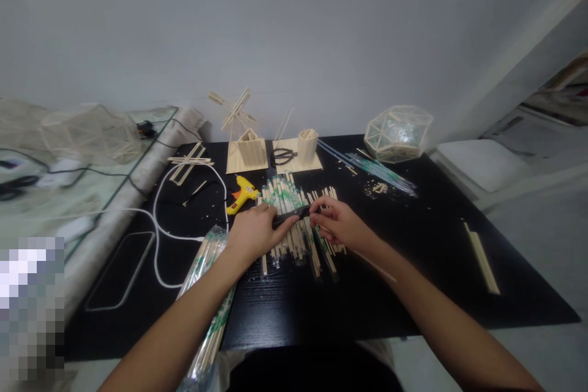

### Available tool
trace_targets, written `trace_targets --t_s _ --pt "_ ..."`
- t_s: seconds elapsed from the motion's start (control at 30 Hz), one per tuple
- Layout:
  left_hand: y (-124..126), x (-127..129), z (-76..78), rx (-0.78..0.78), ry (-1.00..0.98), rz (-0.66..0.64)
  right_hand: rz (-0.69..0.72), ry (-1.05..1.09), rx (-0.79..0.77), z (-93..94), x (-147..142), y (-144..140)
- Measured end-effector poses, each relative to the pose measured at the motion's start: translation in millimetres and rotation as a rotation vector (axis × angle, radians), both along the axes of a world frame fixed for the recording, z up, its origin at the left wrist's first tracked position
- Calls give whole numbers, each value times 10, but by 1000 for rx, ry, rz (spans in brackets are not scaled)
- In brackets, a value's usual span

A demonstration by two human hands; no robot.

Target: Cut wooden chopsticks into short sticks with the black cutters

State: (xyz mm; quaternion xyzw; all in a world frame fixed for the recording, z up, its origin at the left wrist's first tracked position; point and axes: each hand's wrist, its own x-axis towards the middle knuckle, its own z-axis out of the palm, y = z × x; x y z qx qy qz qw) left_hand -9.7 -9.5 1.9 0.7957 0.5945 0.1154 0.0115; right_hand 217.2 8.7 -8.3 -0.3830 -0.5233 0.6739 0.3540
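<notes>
Slim black object (302,212): likely light, stiff; best held mid-length
Left grip (255,229): closed around it
Right grip (340,221): half-curled; hold cannot be told

Front middle: bare black table (285,312) between the forearms, open to a low pass.
Right: wide free stretch from the right forearm to the flat stick bundle (480,260).
Centre: left hand (257,229), right hand (340,222) and dark object (299,213) block the stick pile (296,245) from above.
Left: white cable (157,245), yellow glue gun (243,195) and bagged sticks (209,337) obstruct low sweeps.
Back: 2 wooden models, windmill (252,152) and cylinder (307,146), stand before the wall (294,43).
Back right: stick frame (399,150), plastic packets (383,173).
</notes>
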Motion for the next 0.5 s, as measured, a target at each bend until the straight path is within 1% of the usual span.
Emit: trace_targets --t_s 0.1,0.17,0.23,0.27,0.33,0.37,0.47,0.5 --pt "10 -11 -5 -5 -11 9 -1 1 16 15 7 -28" --pt "18 -28 -8 -5 -4 26 -13 -6 23 56 64 -39" --pt "25 -48 -16 1 2 32 -62 -24 37 117 193 -8" --pt "28 -57 -24 11 -2 32 -109 -38 54 151 290 35" --pt "33 -67 -43 37 -22 24 -246 -70 121 228 542 184" --pt "34 -67 -53 47 -34 18 -337 -87 163 270 689 291" --pt "34 -51 -67 40 -57 4 -636 -196 246 421 1130 690" --pt "34 -43 -65 31 -57 0 -729 -248 245 475 1253 827"
